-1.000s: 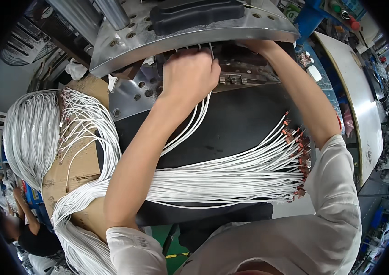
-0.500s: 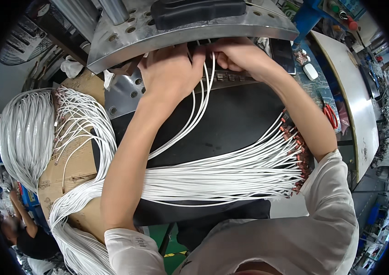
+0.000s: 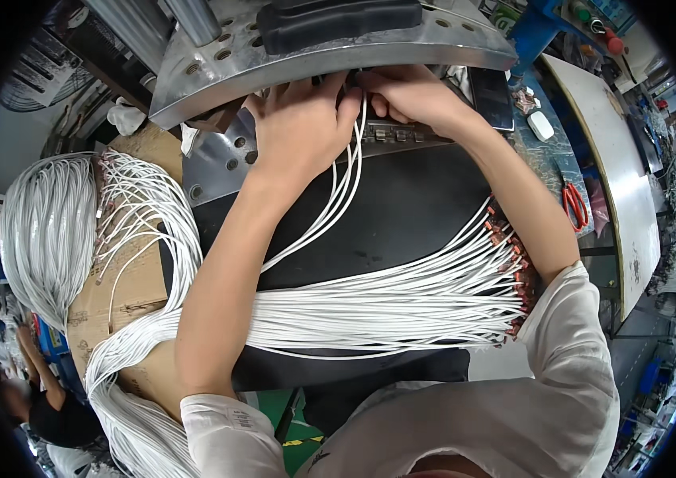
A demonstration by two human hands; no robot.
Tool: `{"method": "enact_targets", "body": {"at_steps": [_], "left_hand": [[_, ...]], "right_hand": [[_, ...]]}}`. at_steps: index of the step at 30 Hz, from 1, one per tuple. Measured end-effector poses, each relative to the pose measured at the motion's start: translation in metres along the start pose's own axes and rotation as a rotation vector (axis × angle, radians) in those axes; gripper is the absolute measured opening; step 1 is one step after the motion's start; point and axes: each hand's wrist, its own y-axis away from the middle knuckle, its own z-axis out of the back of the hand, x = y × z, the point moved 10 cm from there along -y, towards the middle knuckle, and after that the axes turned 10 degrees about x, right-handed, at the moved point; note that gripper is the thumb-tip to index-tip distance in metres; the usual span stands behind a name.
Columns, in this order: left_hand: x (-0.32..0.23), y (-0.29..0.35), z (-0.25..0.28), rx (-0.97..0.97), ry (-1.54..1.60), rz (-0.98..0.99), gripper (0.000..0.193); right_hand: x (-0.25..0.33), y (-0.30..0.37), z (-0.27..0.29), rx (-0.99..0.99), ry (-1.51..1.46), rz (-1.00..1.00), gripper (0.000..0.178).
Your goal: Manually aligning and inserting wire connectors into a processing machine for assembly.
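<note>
Both hands reach under the edge of a thick metal plate [image 3: 338, 70], where their fingertips are partly hidden. My left hand [image 3: 302, 131] is closed around several white cables [image 3: 347, 187], which pass by its thumb and hang down in a loose curve. My right hand [image 3: 413, 97] is beside it with curled fingers, pinching at the upper part of the same cables. Below the hands, a broad bundle of white cables [image 3: 370, 315] lies across a black surface [image 3: 401, 211]. Its right-hand ends carry small reddish-brown connectors [image 3: 523, 279].
A coiled white cable bundle [image 3: 47, 231] lies at the left by cardboard [image 3: 135, 275]. Two metal columns [image 3: 194, 20] and a black handle-like block [image 3: 342, 24] stand above the plate. To the right are red-handled scissors [image 3: 574, 205] and a white case [image 3: 540, 126]. Another person [image 3: 59, 410] is at lower left.
My hands have shifted slightly beneath the plate, the right one a little to the left. The cables between them have moved slightly left. The bundle on the black surface stays in place.
</note>
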Motion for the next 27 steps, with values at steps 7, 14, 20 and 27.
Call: {"method": "enact_targets", "body": {"at_steps": [7, 14, 20, 27], "left_hand": [[-0.019, 0.012, 0.033, 0.470, 0.090, 0.235, 0.051], [-0.107, 0.259, 0.118, 0.565, 2.175, -0.059, 0.062], [-0.070, 0.469, 0.014, 0.256, 2.041, 1.178, 0.063], [-0.034, 0.490, -0.014, -0.178, 1.700, 1.414, 0.044]], "right_hand": [[0.078, 0.092, -0.012, 0.039, 0.480, 0.064, 0.035], [0.003, 0.378, -0.173, 1.318, -0.568, 0.133, 0.051], [-0.175, 0.407, -0.174, -0.275, -1.147, -0.379, 0.031], [-0.220, 0.400, -0.189, -0.530, -1.357, -0.378, 0.063]]}}
